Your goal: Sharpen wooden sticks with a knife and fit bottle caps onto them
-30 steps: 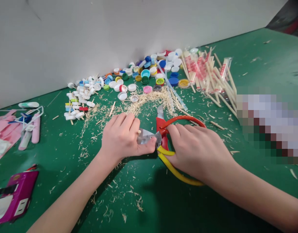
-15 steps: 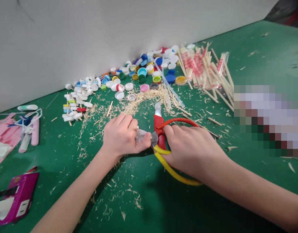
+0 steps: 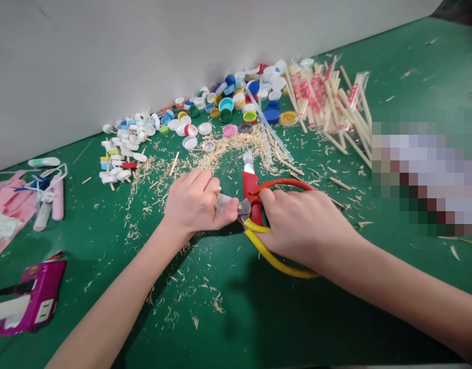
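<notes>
My right hand is closed around the handles of a pair of scissors, one loop red and the other yellow. The short grey blades point left, toward my left hand. That hand is curled at the blade end, with its thumb beside the pivot. A pale, greyish piece shows between thumb and fingers, but I cannot tell whether it is blade or something held. Just behind the scissors a red utility knife lies on the table, its blade end pointing away from me.
Loose bottle caps are heaped along the wall, with white caps on sticks at their left. Wood shavings litter the green table. Wrapped chopsticks lie back right, a glue gun and a purple case left.
The whole view has shifted slightly, so the table items and both hands appear a little higher. Both hands keep nearly the same grip and position relative to each other.
</notes>
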A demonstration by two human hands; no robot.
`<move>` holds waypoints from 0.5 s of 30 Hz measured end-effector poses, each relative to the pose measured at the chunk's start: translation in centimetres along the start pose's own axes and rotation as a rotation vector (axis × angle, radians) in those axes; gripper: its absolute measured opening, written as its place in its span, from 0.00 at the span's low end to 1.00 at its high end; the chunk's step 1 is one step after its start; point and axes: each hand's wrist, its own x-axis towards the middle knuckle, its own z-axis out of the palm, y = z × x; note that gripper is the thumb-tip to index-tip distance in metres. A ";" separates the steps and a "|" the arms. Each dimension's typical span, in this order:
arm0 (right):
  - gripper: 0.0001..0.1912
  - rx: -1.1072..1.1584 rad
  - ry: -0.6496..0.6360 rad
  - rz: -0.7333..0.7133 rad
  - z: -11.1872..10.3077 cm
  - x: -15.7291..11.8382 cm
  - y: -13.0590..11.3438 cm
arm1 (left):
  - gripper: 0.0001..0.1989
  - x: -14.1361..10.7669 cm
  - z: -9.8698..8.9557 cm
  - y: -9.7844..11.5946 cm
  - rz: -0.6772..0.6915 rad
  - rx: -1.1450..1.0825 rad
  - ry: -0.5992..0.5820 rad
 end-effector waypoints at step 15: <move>0.19 -0.009 0.135 0.053 0.2 0.0 0.6 | 0.18 0.0 0.0 -0.1 -0.048 -0.062 0.029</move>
